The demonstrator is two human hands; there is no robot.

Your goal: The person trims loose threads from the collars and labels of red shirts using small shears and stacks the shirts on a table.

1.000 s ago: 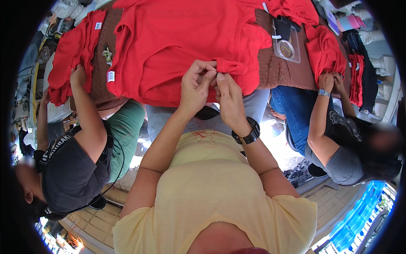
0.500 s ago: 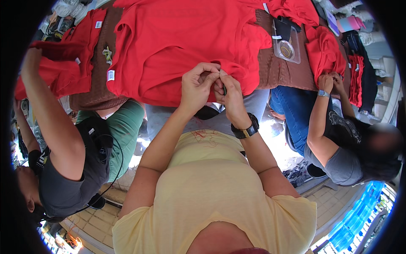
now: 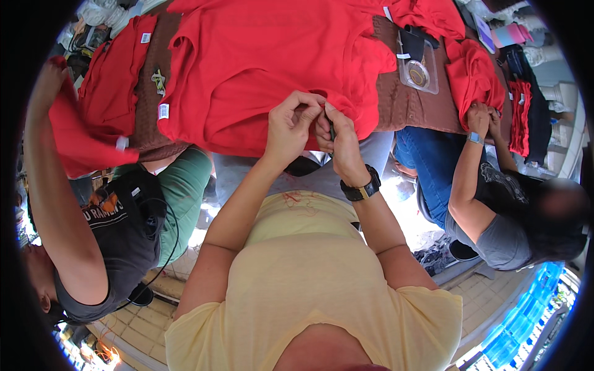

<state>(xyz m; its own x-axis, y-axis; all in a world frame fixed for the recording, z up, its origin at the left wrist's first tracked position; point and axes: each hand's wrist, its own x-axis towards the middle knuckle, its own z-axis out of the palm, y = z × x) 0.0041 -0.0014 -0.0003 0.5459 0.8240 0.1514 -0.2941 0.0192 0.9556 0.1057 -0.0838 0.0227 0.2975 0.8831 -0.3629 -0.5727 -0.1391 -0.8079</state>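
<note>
A red garment (image 3: 272, 68) lies spread over the table in front of me, its near edge hanging toward my lap. My left hand (image 3: 288, 127) is closed, thumb and forefinger pinching at a fold of the garment. My right hand (image 3: 342, 139) meets it there, fingertips almost touching the left ones. Its fingers are curled round a small dark tool (image 3: 333, 130), mostly hidden in the palm, so its exact kind does not show. A white label (image 3: 164, 111) sits on the garment's left corner.
A brown cloth (image 3: 396, 102) covers the table. At right lies a clear plastic tray (image 3: 419, 73) with a round item. Co-workers sit on both sides, handling red garments (image 3: 86, 133) (image 3: 473, 80). A small yellow-green item (image 3: 158, 81) rests at left.
My hands have barely moved; a bit more of the dark tool shows in my right hand. The left co-worker has lifted and swung a red garment toward the table's near edge.
</note>
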